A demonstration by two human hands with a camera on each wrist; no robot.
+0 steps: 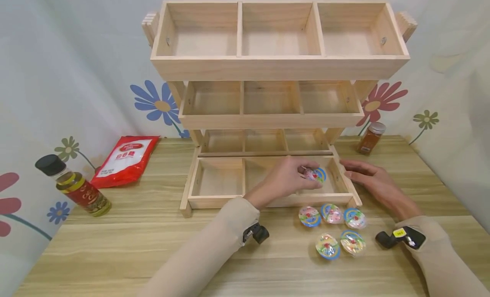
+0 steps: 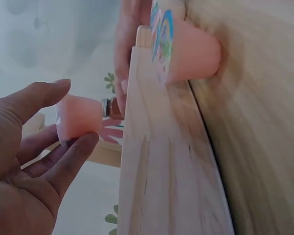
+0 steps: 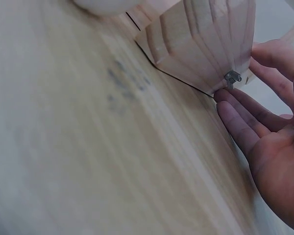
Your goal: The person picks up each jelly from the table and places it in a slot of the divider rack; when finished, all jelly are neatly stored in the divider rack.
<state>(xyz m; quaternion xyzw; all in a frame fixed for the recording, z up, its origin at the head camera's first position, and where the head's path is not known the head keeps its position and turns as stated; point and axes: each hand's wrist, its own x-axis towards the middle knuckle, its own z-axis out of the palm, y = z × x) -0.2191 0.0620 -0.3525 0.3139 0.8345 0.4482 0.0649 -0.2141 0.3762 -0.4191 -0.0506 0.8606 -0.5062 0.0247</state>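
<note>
- Far left, an oil bottle (image 1: 82,190) stands on the table (image 1: 153,250), its dark cap up.
- Just beside it lies a red-and-white packet (image 1: 125,158).
- In the middle rises the tiered wooden rack (image 1: 279,69).
- From where I stand, the left forearm slants up and rightward, wrist over the rack's front edge; the left hand (image 1: 283,178) pinches a pink cup (image 1: 318,175) between thumb and fingers, holding it tipped on its side above the bottom tier's right compartment.
- Five more lidded cups (image 1: 331,214) sit in two rows on the table before that compartment.
- A lidded spice jar (image 1: 369,139) stands behind the right hand (image 1: 377,186).
- That hand, well apart from its partner, reaches up and leftward, fingers extended and touching the rack's right end, gripping nothing.
</note>
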